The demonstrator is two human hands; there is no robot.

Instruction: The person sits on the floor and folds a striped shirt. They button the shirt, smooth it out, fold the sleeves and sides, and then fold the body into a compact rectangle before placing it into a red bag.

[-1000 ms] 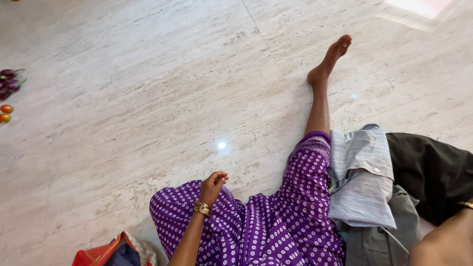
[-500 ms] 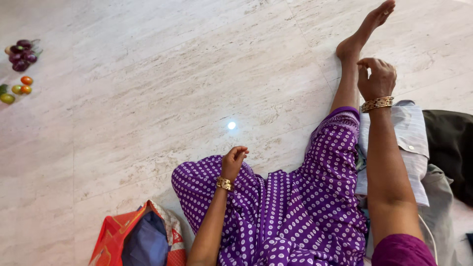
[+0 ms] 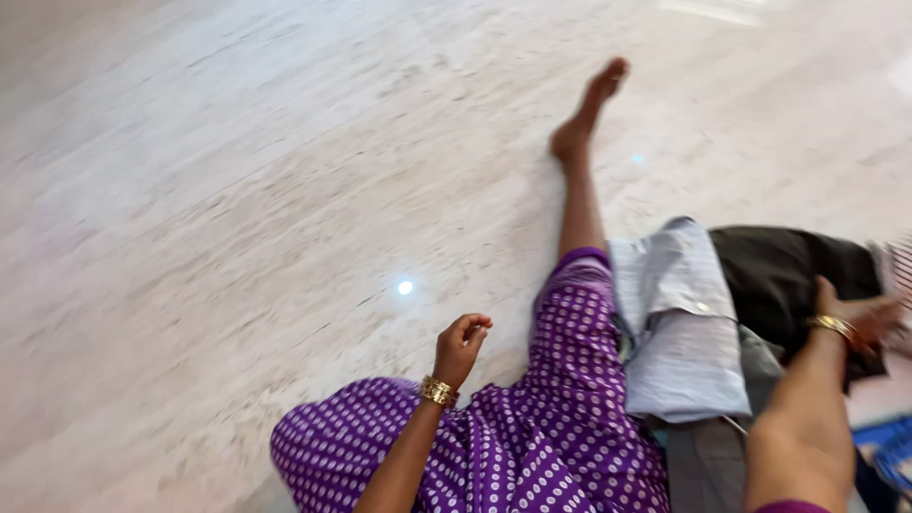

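I sit on a pale stone floor [image 3: 237, 190] in purple dotted clothing [image 3: 570, 399], one leg stretched out with its bare foot [image 3: 587, 106] ahead. My left hand [image 3: 461, 347], with a gold bangle at the wrist, hovers over my knee, its fingers curled on nothing. My right hand [image 3: 855, 315] reaches out to the right and lies on a dark garment [image 3: 779, 271]; it is blurred, so its grip is unclear. A folded light blue striped shirt [image 3: 679, 328] lies between my leg and that garment, on top of a grey garment [image 3: 703, 465].
A blue object [image 3: 885, 451] shows at the lower right corner, and a striped pink-and-white edge [image 3: 898, 261] at the far right. A small bright light spot [image 3: 406, 287] lies on the floor in front of my knee.
My right hand dropped from beside my foot to the dark garment on the right. The view swung right, so the vegetables and the red bag left the frame. My left hand stays curled.
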